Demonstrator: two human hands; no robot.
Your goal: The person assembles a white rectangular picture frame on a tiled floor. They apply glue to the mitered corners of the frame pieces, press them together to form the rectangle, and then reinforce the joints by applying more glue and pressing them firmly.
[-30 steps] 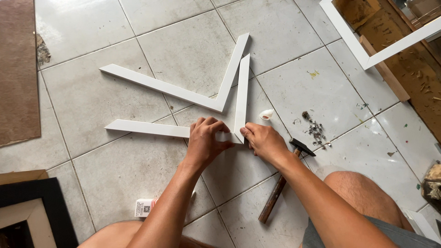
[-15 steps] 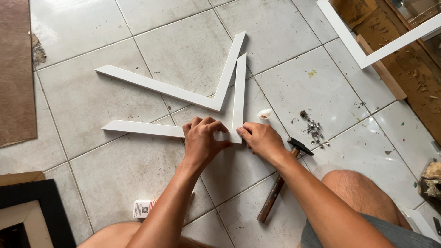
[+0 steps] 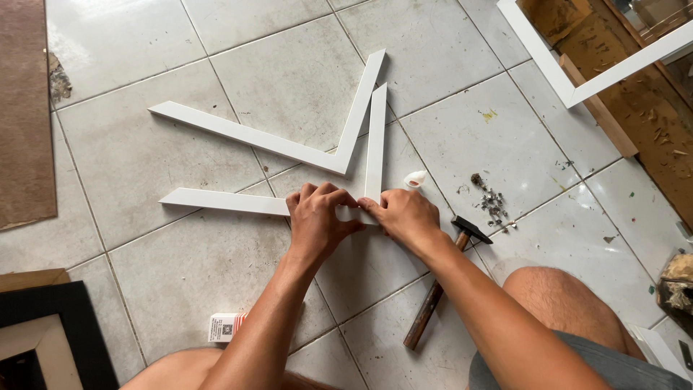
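Two white frame mouldings meet in a corner on the tiled floor: a long piece (image 3: 216, 201) lying left to right and a shorter piece (image 3: 375, 137) running away from me. My left hand (image 3: 317, 217) presses down on the long piece at the corner. My right hand (image 3: 404, 217) grips the same joint from the right, fingertips touching the left hand's. A second L-shaped pair of white mouldings (image 3: 289, 144) lies just beyond, joined at its corner.
A hammer (image 3: 444, 278) with a wooden handle lies by my right forearm. Small nails or staples (image 3: 494, 202) are scattered to its right, with a small white blob (image 3: 415, 178) nearby. A small box (image 3: 227, 326) sits near my knee. A black frame (image 3: 43, 325) is at bottom left, a white frame (image 3: 570, 79) at top right.
Both hands stay pressed on the corner joint; only the view has shifted slightly. The mouldings have not visibly moved.
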